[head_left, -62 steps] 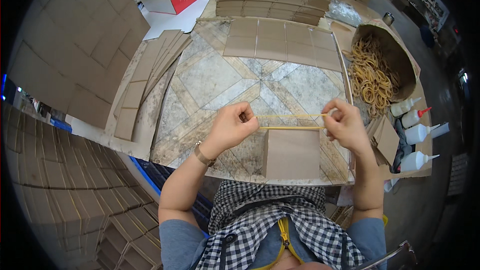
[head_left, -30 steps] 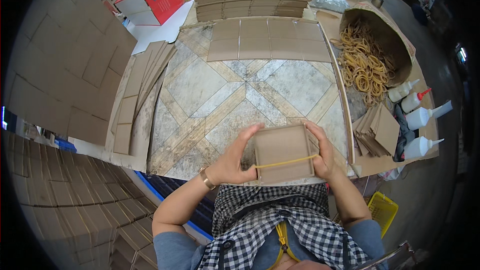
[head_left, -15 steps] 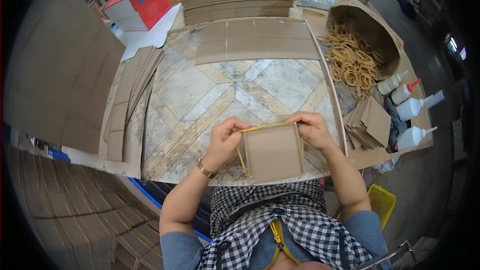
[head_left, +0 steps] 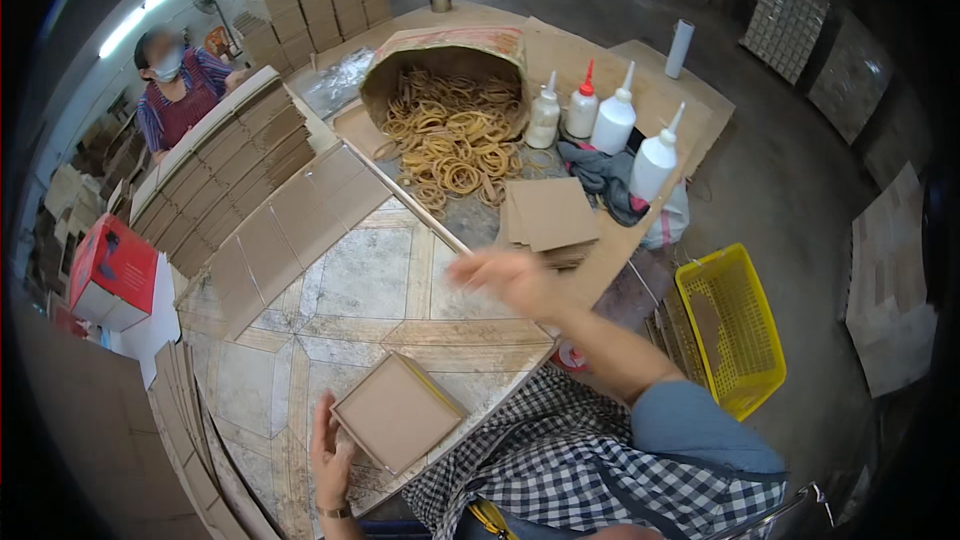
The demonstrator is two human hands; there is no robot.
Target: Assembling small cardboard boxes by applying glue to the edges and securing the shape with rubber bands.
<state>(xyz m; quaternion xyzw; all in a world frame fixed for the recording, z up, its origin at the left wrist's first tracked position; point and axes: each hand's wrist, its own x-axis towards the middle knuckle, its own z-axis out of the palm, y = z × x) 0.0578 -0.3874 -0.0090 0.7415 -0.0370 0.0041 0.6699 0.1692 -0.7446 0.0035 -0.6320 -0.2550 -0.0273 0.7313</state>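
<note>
A shallow square cardboard box [head_left: 400, 415] sits near the front edge of the patterned table [head_left: 255, 380]. A yellow rubber band [head_left: 432, 386] shows along its right side. My left hand [head_left: 332, 452] is at the box's left side, fingers stretched out and near or against its edge; whether it touches is unclear. Smeared by motion, my right hand [head_left: 503, 278] hovers over the table's right edge, just left of a stack of flat cardboard squares [head_left: 548, 212]. Beyond it, a heap of rubber bands [head_left: 450, 145] spills from an opened sack [head_left: 445, 43].
Glue bottles [head_left: 613, 120] and a dark cloth [head_left: 602, 178] stand along the right side. Flat cardboard stacks [head_left: 225, 170] and a red-and-white box [head_left: 112, 272] lie at the left. A yellow basket [head_left: 735, 330] is right of me. A person [head_left: 180, 90] stands across the table.
My view has swung to the right. Both hands have let go of the yellow rubber band they were stretching over the box. My right hand has moved away toward the cardboard squares.
</note>
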